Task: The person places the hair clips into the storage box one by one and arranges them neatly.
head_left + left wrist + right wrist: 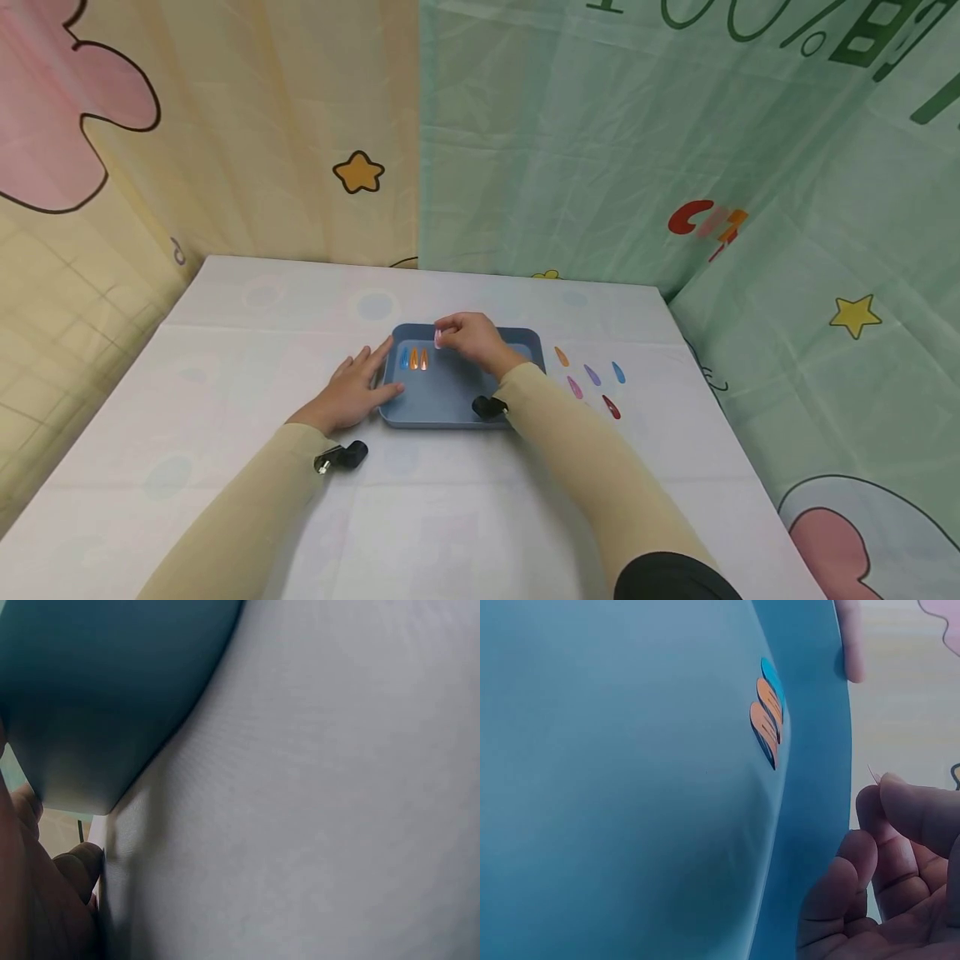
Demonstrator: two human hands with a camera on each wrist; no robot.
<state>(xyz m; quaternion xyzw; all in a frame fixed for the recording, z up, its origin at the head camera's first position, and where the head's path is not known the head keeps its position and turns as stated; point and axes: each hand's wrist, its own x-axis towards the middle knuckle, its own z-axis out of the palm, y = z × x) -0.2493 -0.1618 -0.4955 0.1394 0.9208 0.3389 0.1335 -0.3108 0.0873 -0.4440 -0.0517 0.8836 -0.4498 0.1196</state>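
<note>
A blue-grey tray (450, 400) lies on the table. Inside it, at the left, a blue hair clip (404, 358) and two orange hair clips (419, 359) stand in a row. My right hand (474, 340) is over the tray's far side and pinches a pink hair clip (438, 338) between thumb and index finger; only the clip's thin tip shows in the right wrist view. My left hand (349, 395) rests at the tray's left edge, fingers spread, thumb over the rim. In the left wrist view, part of that hand (64, 889) shows beside the tray wall (112, 697).
Right of the tray lie several loose hair clips: an orange one (562, 357), a purple one (592, 375), a blue one (618, 372), a pink one (574, 387) and a red one (611, 407). A white cloth (420, 517) covers the table. Printed curtains (540, 167) hang behind.
</note>
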